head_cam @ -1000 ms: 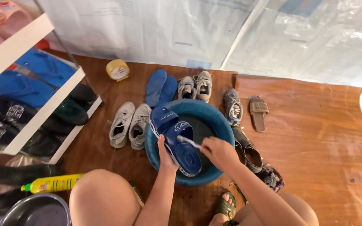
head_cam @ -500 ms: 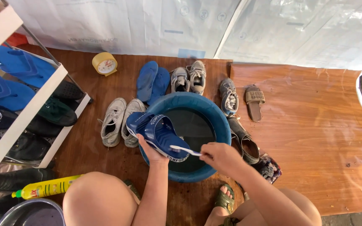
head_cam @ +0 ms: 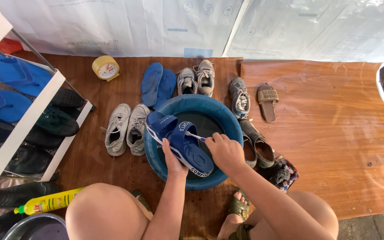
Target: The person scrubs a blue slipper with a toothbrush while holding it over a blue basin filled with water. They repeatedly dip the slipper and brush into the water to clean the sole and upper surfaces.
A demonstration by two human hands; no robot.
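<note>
Scrubbing one slide sandal [head_cam: 181,142], two hands [head_cam: 201,153]

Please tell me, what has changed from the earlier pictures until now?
The blue sandal was turned, its front now pointing up-left over the basin. The left hand still holds it; the right hand still holds the toothbrush against it. Shoes around the basin stayed.

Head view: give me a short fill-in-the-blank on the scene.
1. The left hand holds a blue ____ over the basin.
2. The right hand holds a ____ against it.
3. The basin's colour is ____.
4. The small clock on the floor is ____.

Missing words: slipper; toothbrush; blue; yellow
</note>
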